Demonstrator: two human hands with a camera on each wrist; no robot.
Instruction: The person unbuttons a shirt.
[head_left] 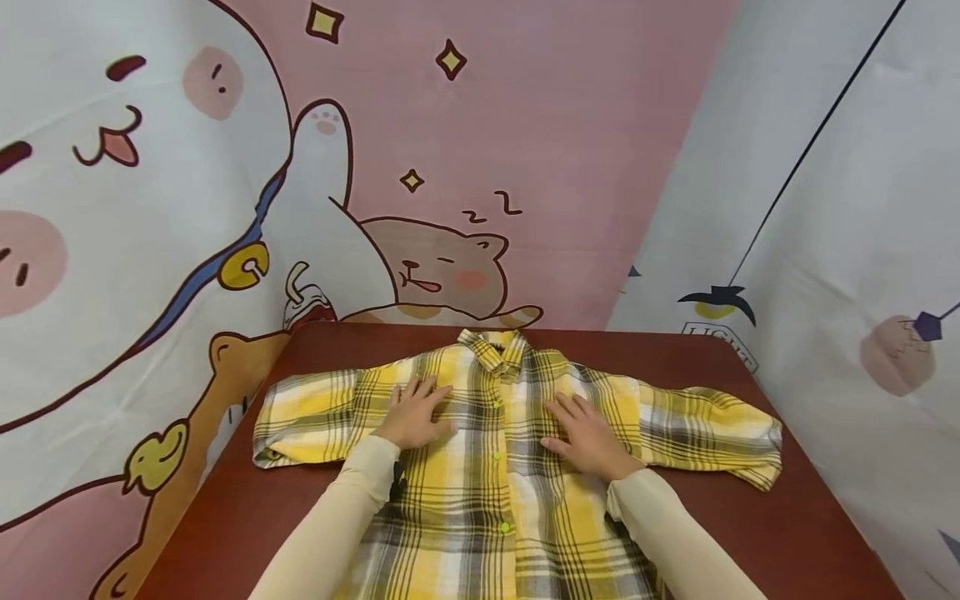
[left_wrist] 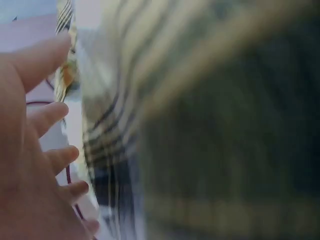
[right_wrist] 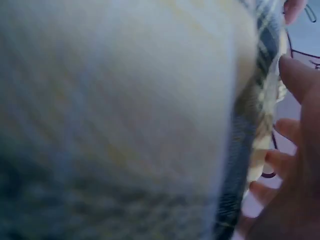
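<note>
A yellow, white and grey plaid shirt [head_left: 472,483] lies front side up, buttoned, its collar [head_left: 497,352] at the far edge and both sleeves spread sideways. My left hand [head_left: 417,414] rests on the chest to the left of the button row, fingers spread. On the other side of the buttons, my right hand [head_left: 588,437] lies on the fabric with its fingers extended. In the left wrist view the fingers [left_wrist: 62,157] touch the plaid cloth, which is blurred up close. The right wrist view shows fingertips [right_wrist: 280,162] against the shirt in the same way.
The dark red table [head_left: 225,525] bears the shirt, whose hem runs out of view at the bottom. A cartoon-printed wall covering [head_left: 570,167] stands right behind the table and along both sides. The left sleeve's cuff [head_left: 270,454] is slightly folded.
</note>
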